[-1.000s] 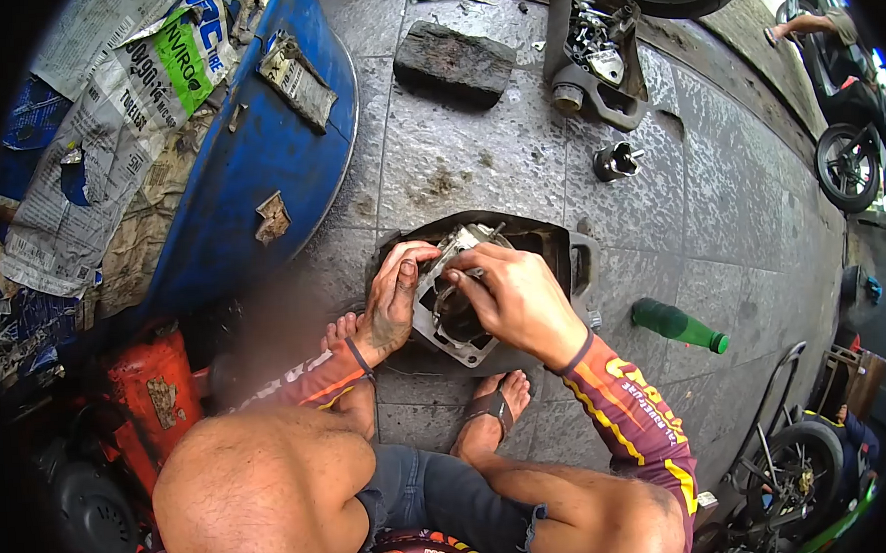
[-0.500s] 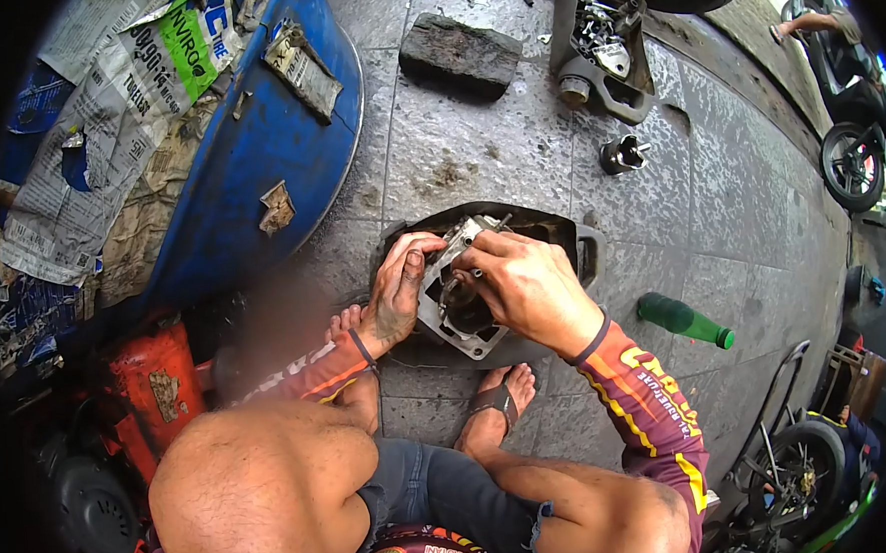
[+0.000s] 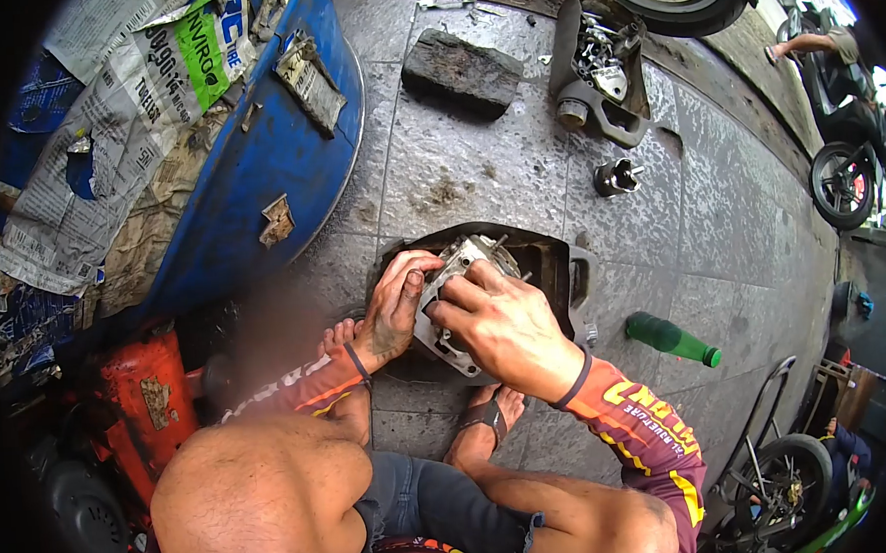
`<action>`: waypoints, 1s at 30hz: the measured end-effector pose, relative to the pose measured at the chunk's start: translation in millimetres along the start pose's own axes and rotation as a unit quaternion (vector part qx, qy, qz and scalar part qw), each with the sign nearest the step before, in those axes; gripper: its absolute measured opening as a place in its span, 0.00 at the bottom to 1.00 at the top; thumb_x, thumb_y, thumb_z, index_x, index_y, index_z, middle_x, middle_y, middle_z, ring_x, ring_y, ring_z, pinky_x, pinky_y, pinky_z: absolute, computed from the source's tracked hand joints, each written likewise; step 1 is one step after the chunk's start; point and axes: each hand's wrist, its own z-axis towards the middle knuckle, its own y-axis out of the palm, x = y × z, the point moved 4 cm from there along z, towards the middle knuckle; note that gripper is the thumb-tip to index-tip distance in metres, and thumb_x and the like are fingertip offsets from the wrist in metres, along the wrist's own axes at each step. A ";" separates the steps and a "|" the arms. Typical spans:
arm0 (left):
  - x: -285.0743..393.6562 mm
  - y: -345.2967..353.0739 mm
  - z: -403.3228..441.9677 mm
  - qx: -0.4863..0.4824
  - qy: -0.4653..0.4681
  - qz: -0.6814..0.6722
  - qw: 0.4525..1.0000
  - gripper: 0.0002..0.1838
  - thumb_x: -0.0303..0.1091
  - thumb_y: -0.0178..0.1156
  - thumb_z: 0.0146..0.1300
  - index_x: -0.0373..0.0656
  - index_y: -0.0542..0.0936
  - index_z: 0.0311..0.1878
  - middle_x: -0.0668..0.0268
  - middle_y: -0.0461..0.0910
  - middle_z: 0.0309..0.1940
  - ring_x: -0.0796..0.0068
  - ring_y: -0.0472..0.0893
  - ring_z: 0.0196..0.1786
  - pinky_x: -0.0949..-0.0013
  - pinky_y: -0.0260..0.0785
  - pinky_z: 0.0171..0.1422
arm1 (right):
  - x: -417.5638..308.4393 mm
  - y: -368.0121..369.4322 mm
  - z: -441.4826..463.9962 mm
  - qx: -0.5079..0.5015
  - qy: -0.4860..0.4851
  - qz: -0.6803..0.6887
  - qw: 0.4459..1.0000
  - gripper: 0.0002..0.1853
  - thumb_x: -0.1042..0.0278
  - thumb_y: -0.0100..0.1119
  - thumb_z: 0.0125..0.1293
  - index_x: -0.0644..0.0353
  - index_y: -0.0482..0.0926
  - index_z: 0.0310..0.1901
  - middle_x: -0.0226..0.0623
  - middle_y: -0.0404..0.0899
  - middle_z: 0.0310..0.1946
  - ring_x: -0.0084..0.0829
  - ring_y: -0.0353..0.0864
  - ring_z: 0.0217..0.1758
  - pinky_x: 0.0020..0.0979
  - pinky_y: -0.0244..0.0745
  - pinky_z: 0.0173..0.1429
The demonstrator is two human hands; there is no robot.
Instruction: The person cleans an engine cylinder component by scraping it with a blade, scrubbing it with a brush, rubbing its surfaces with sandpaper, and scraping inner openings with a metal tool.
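Observation:
A grey metal engine casing (image 3: 467, 258) sits tilted in a black cut-open plastic container (image 3: 544, 258) between my feet. My left hand (image 3: 396, 304) grips the casing along its left side, thumb on top and fingers over the upper edge. Over the casing's middle, my right hand (image 3: 506, 323) is closed with bent fingers pointing down into it. Its fingertips, and anything they hold, are hidden behind the knuckles. The casing's opening is mostly covered by this hand, and only its lower rim shows.
A green bottle (image 3: 672, 339) lies on the tiles at right. Farther ahead are a piston-like metal part (image 3: 616, 177), a cut jug (image 3: 579, 104) of metal parts and a dark block (image 3: 462, 72). A blue drum (image 3: 322, 173) stands left; motorcycles and other people are at right.
My right hand has moved slightly left and its fingers have curled further, hiding the opening and round part seen before. My left hand keeps its grip. The view has shifted a little.

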 end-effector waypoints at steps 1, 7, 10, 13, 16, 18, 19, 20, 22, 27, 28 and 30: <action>0.8 0.0 -1.1 -0.001 -0.004 -0.003 1.000 0.34 0.57 0.33 0.83 0.35 0.80 0.56 0.51 0.78 0.54 0.54 0.78 0.59 0.59 0.68 0.66 | 1.1 3.4 -1.6 0.002 0.006 0.006 1.000 0.11 0.65 0.62 0.58 0.53 0.83 0.43 0.31 0.76 0.45 0.37 0.76 0.56 0.40 0.78 0.56; 6.4 4.4 -0.8 0.030 0.011 -0.004 0.999 0.34 0.56 0.32 0.83 0.35 0.80 0.57 0.52 0.77 0.56 0.55 0.77 0.61 0.58 0.66 0.68 | 8.6 7.1 -13.9 0.031 -0.013 0.023 0.999 0.17 0.68 0.66 0.55 0.48 0.84 0.49 0.28 0.80 0.50 0.36 0.77 0.58 0.48 0.67 0.68; 5.5 13.6 3.6 0.034 0.036 -0.018 0.999 0.34 0.55 0.31 0.84 0.35 0.79 0.56 0.52 0.77 0.56 0.53 0.77 0.61 0.57 0.65 0.69 | 17.9 11.0 -20.1 0.047 -0.063 0.068 0.995 0.15 0.66 0.62 0.58 0.53 0.83 0.49 0.31 0.80 0.48 0.38 0.77 0.59 0.47 0.68 0.69; 17.1 25.0 11.0 0.036 0.035 -0.016 0.999 0.32 0.54 0.34 0.83 0.35 0.79 0.55 0.51 0.79 0.53 0.51 0.77 0.60 0.57 0.65 0.67 | 36.1 0.4 -23.3 0.099 -0.026 0.085 0.991 0.15 0.70 0.67 0.58 0.54 0.84 0.48 0.31 0.85 0.46 0.37 0.81 0.56 0.45 0.71 0.67; 29.3 37.5 20.9 0.031 0.044 0.051 0.997 0.24 0.49 0.40 0.82 0.37 0.77 0.53 0.55 0.79 0.49 0.53 0.77 0.55 0.57 0.65 0.61 | 44.1 -12.5 -31.0 0.125 0.048 0.043 0.990 0.09 0.68 0.70 0.62 0.54 0.85 0.44 0.32 0.87 0.42 0.37 0.84 0.52 0.43 0.73 0.64; 35.3 42.9 23.1 0.023 0.031 0.087 0.995 0.19 0.45 0.44 0.81 0.38 0.77 0.52 0.56 0.78 0.48 0.54 0.77 0.54 0.57 0.65 0.61 | 42.6 -15.4 -36.1 0.116 0.058 0.056 0.990 0.09 0.69 0.70 0.62 0.55 0.85 0.44 0.32 0.87 0.42 0.37 0.84 0.51 0.43 0.73 0.64; 36.4 44.6 23.9 0.025 0.026 0.100 0.994 0.18 0.44 0.45 0.81 0.38 0.76 0.51 0.56 0.78 0.47 0.54 0.77 0.54 0.56 0.65 0.62 | 43.7 -17.4 -37.6 0.112 0.067 0.068 0.989 0.09 0.70 0.70 0.61 0.55 0.85 0.43 0.32 0.87 0.41 0.36 0.85 0.50 0.42 0.73 0.63; 35.1 45.3 24.1 0.025 0.026 0.099 0.994 0.18 0.44 0.45 0.81 0.38 0.76 0.51 0.56 0.78 0.47 0.54 0.77 0.54 0.56 0.65 0.62 | 47.9 -21.7 -39.2 0.126 0.084 0.096 0.984 0.08 0.70 0.71 0.62 0.55 0.85 0.43 0.32 0.87 0.40 0.36 0.85 0.48 0.41 0.73 0.61; 29.5 42.9 22.8 0.036 0.024 0.057 0.997 0.20 0.44 0.42 0.81 0.38 0.77 0.52 0.56 0.78 0.47 0.54 0.77 0.55 0.56 0.64 0.62 | 51.4 -20.5 -44.8 0.155 0.109 0.092 0.978 0.08 0.70 0.71 0.62 0.55 0.85 0.42 0.32 0.87 0.40 0.36 0.85 0.49 0.40 0.73 0.60; 22.1 42.4 21.2 0.030 0.018 0.017 0.999 0.23 0.46 0.38 0.82 0.38 0.76 0.53 0.55 0.78 0.48 0.54 0.77 0.56 0.57 0.63 0.64 | 40.2 -4.4 -42.0 0.185 0.126 0.054 0.973 0.06 0.70 0.70 0.64 0.54 0.86 0.42 0.32 0.87 0.38 0.36 0.84 0.52 0.43 0.71 0.60; 21.4 42.8 22.0 0.030 0.022 0.017 0.999 0.24 0.47 0.36 0.83 0.37 0.76 0.53 0.55 0.78 0.49 0.54 0.77 0.56 0.57 0.63 0.64 | 38.3 -9.0 -41.7 0.186 0.127 0.053 0.973 0.06 0.70 0.70 0.64 0.54 0.86 0.42 0.32 0.87 0.38 0.36 0.84 0.52 0.43 0.71 0.60; 22.2 43.1 21.8 0.025 0.019 0.022 0.999 0.24 0.47 0.36 0.83 0.37 0.76 0.53 0.55 0.78 0.49 0.54 0.77 0.56 0.57 0.63 0.64 | 33.8 -16.5 -40.7 0.170 0.133 0.068 0.974 0.06 0.70 0.69 0.64 0.54 0.86 0.42 0.32 0.87 0.38 0.36 0.84 0.52 0.43 0.70 0.61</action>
